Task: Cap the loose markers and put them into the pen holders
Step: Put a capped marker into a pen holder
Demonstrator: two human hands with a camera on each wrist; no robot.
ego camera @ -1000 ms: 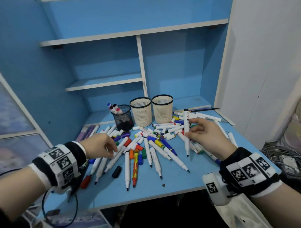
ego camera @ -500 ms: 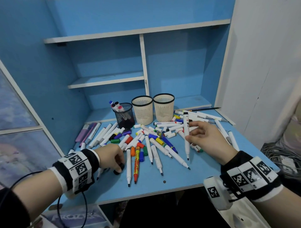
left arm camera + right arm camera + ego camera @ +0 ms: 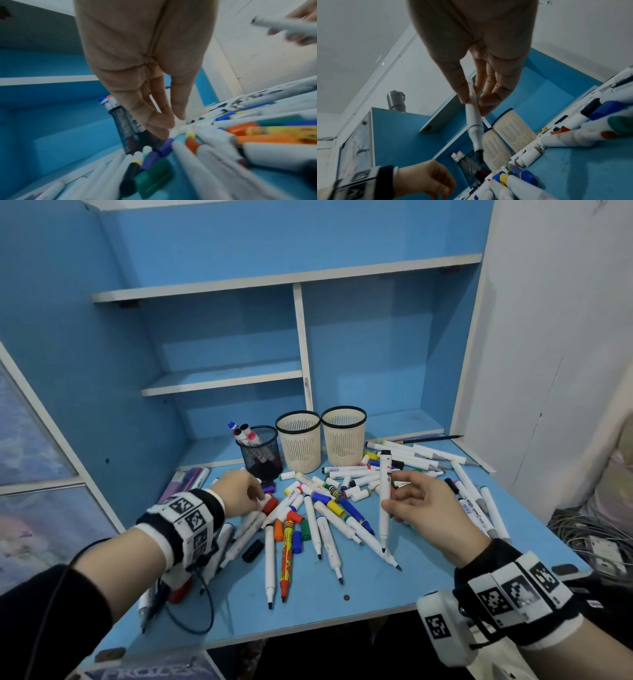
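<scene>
Above desk (image 3: pixel 428 583), right hand (image 3: pixel 424 508) gripping marker (image 3: pixel 385 491)

left hand (image 3: pixel 241 494) fingers extended, right hand (image 3: pixel 423 503) pinching

Head view above desk (image 3: pixel 428 587), wrist views close below

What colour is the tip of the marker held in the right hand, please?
Black, clearest in the right wrist view: marker, tip.
</scene>
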